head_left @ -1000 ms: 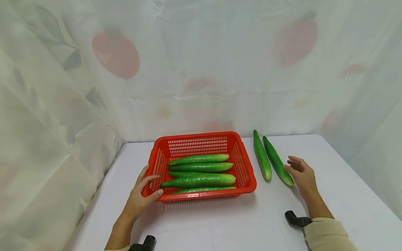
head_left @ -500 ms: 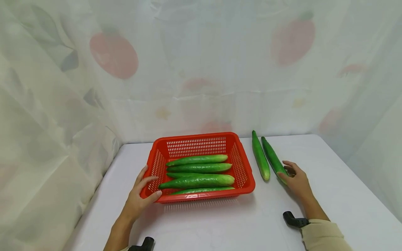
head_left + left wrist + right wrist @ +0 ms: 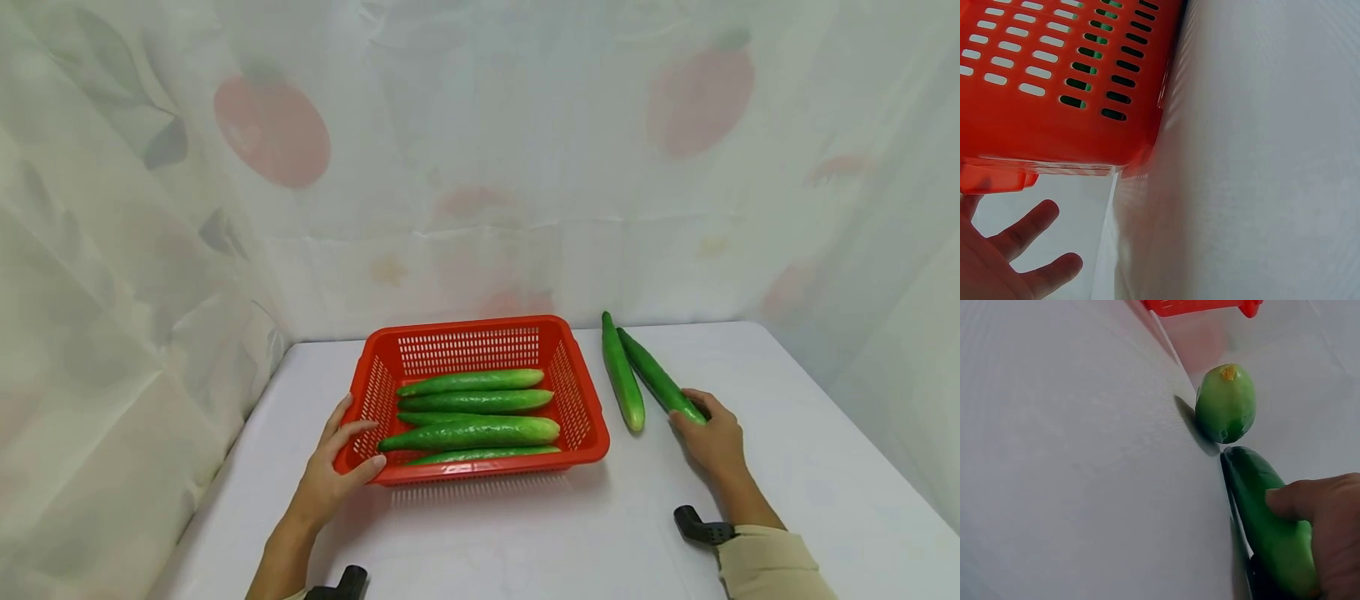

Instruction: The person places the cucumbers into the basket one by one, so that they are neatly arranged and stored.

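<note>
My right hand (image 3: 716, 437) grips the near, paler end of a cucumber (image 3: 654, 371) on the right of the table; in the right wrist view the thumb (image 3: 1294, 499) presses along its side. Just left of it lies a second cucumber (image 3: 622, 375), its blunt end (image 3: 1227, 403) facing the right wrist camera. At the basket's near left corner is my left hand (image 3: 330, 471), with fingers and thumb spread over the rim of the red plastic basket (image 3: 487, 472). Several cucumbers (image 3: 476, 432) lie crosswise inside the basket. The left wrist view shows loosely extended fingers (image 3: 1025, 231) below the basket wall.
A white-covered table (image 3: 525, 542) carries everything. Behind it hangs a pale curtain (image 3: 480, 167) with faded fruit prints, and more curtain (image 3: 112, 333) closes in the left side. Black wrist devices (image 3: 705, 529) sit on both forearms.
My right hand has come down onto the right-hand cucumber and taken hold of its near end. That cucumber has shifted slightly, its far end now closer to the other one. The left hand stays put.
</note>
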`<state>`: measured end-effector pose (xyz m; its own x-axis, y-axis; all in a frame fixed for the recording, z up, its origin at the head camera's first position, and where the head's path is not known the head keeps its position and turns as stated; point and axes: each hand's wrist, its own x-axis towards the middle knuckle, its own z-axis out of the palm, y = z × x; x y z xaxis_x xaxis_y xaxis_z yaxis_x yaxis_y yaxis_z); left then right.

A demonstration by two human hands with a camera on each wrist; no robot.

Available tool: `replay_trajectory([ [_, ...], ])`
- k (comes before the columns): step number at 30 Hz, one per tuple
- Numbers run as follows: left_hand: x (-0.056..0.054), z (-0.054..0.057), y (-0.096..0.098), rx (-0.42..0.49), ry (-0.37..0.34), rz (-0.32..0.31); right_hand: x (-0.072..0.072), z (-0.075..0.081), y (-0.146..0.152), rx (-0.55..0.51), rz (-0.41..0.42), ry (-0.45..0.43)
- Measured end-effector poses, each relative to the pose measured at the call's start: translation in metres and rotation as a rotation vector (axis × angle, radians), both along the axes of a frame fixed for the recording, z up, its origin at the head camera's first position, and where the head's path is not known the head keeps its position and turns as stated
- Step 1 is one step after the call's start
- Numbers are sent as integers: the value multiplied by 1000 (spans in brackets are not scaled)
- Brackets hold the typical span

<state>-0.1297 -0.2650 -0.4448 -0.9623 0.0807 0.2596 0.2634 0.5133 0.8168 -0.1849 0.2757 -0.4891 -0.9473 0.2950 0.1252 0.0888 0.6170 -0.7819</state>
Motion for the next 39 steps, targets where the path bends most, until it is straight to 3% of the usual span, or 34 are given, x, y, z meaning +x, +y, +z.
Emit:
replay_trajectory([
  [7,0,0,-1,13,7,-7,1,4,-1,-158,-113,-22],
  [16,0,1,-1,8,2,-6,0,6,-4,-270,-181,-13],
  [23,-1,4,-2,-31,-5,10,2,14,-7,-289,-177,10],
  [31,0,2,-1,13,-9,-2,-2,28,-6,-339,-169,45],
  [39,0,-1,0,29,-12,-1,-1,53,-7,-434,-87,123],
])
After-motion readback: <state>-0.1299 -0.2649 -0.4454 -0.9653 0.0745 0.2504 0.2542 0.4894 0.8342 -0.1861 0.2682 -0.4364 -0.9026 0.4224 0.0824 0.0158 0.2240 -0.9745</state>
